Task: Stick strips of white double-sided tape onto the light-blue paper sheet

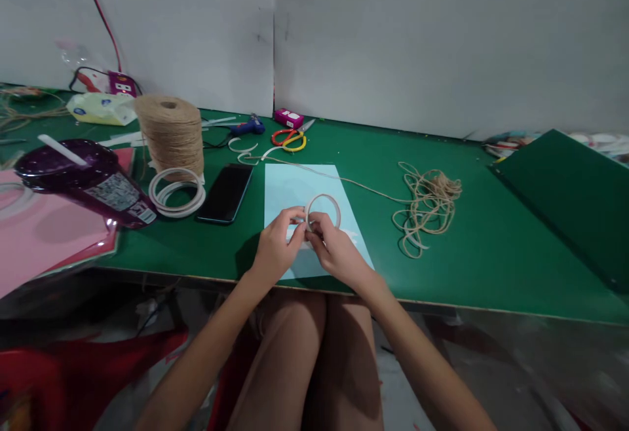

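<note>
- In the head view, my left hand (278, 242) is drawn in narrow, thumb and fingertips pinched at the left edge of a pale ring (338, 206).
- My right hand (335, 242) is narrowed too, its fingertips inside the ring and its thumb close by, holding the near part of the band; the exact contact is hidden by my own fingers.
- The ring is right at my fingertips, its far arc rising beyond them and its opening turned toward me.
- Under my fingers lies a light blue sheet (295, 185), on the green table (491, 267).
- Right of my fingers, well apart, sits a tangle of twine (427, 205); one strand runs left from it, across the sheet beyond my fingertips.
- Left of my fingers lies a dark phone (227, 193), with a stack of white rings (177, 211) just past it.
- Farther left and beyond stands a twine spool (171, 136); a purple cup (98, 182) is farther left still.
- Straight ahead, past the sheet, I have scissors (295, 141) with red and yellow handles, near a pink box (289, 118) and a blue glue gun (249, 125).
</note>
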Demonstrator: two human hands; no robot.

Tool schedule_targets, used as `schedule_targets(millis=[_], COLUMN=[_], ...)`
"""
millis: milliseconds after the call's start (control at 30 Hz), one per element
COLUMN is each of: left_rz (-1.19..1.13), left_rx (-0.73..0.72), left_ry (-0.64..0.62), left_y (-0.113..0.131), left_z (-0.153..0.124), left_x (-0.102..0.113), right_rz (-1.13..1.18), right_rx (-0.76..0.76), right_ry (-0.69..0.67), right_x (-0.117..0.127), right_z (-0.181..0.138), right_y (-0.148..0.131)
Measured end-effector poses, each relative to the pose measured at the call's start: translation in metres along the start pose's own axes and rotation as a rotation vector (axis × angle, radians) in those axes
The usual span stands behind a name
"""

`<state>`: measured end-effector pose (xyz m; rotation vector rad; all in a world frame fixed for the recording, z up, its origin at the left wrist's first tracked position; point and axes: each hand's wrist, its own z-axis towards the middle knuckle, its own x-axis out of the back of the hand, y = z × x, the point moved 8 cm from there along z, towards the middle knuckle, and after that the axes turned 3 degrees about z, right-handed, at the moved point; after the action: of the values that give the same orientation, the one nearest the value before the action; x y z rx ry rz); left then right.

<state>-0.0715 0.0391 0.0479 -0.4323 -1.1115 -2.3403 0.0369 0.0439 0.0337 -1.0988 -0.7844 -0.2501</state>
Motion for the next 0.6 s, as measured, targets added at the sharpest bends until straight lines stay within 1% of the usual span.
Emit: schedule_targets(millis=[133, 233, 433, 533, 600], left_rz=[0.047, 0.075, 0.163, 0.183, 0.195], left_rx=[-0.107, -0.163, -0.162, -0.166, -0.176], left_ry=[0.033, 0.042, 0.125, 0.161, 0.171], left_y=[0.006, 0.012, 0.017, 0.021, 0.025], left_z=[0.005, 0.007, 0.014, 0.016, 0.016], left_x=[0.009, 0.018, 0.050, 0.067, 0.074], right_rz=[-0.038, -0.048, -0.186, -0.224, -0.213], right_rx=[-0.031, -0.027, -0.049, -0.107, -0.170], right_ry=[-0.014, -0.019, -0.092, -0.095, -0.071], right_x=[0.005, 0.012, 0.016, 0.019, 0.025], right_z=[-0.002, -0.004, -0.011, -0.014, -0.015], right_y=[0.001, 0.000, 0.000, 0.005, 0.009])
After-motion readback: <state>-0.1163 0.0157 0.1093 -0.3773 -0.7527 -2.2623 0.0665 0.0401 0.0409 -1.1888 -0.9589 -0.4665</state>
